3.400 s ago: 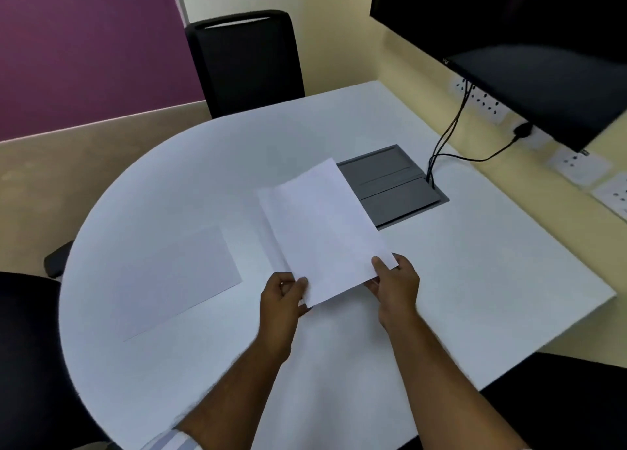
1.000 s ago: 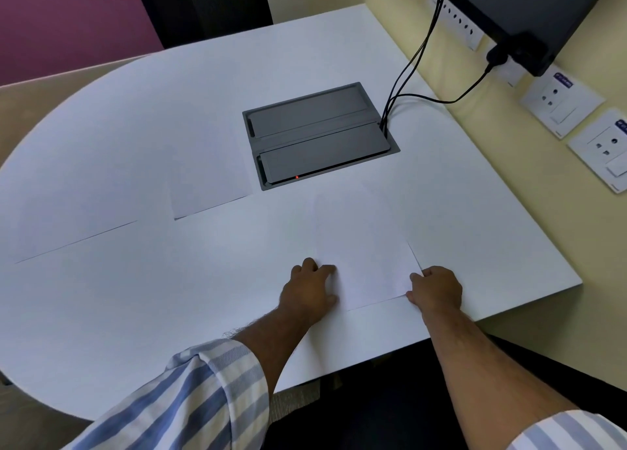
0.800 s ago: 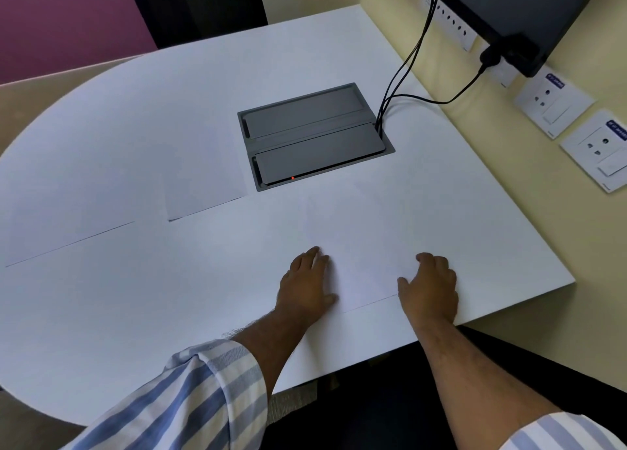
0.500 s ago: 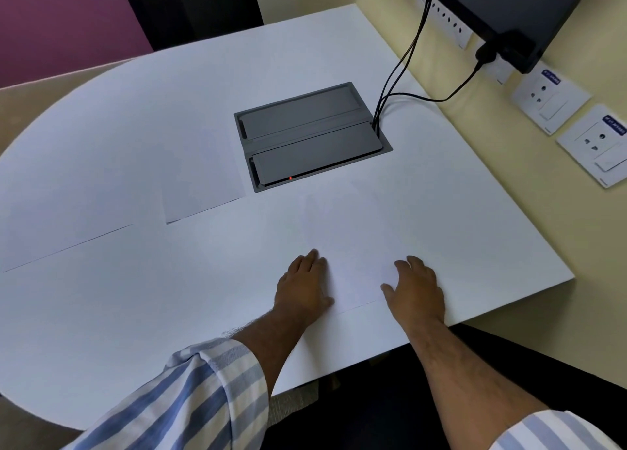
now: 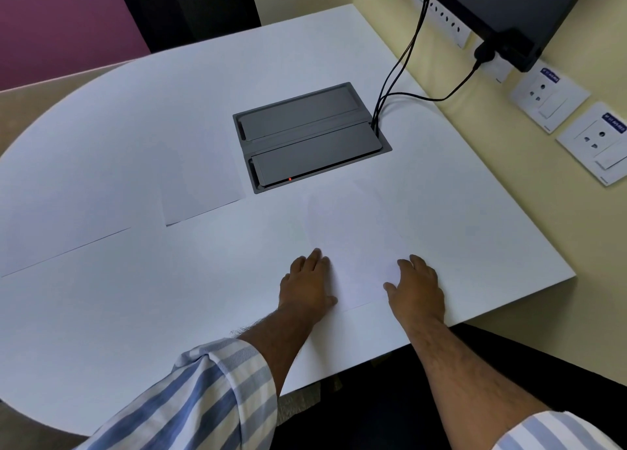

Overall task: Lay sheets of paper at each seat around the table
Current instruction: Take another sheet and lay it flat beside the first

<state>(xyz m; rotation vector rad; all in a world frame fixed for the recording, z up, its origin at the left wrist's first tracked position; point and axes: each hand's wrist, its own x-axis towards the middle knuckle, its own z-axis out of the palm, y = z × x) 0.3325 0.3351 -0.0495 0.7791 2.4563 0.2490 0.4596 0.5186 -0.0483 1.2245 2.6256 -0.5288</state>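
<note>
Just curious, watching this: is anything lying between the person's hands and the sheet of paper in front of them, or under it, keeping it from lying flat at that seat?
Nothing visible does. The left hand and right hand rest flat on the sheet, which lies directly on the bare white table. The grey cable box sits beyond its far edge, clear of it.

table (image 5: pixel 135 314) white | paper (image 5: pixel 353 246) white | sleeve (image 5: pixel 210 388) blue-white striped | cable box (image 5: pixel 308 137) grey | wall (image 5: pixel 51 19) purple

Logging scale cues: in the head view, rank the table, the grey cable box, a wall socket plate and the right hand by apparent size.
1. table
2. cable box
3. wall socket plate and right hand: look alike, and the hand is nearer the camera, so unranked.
</note>
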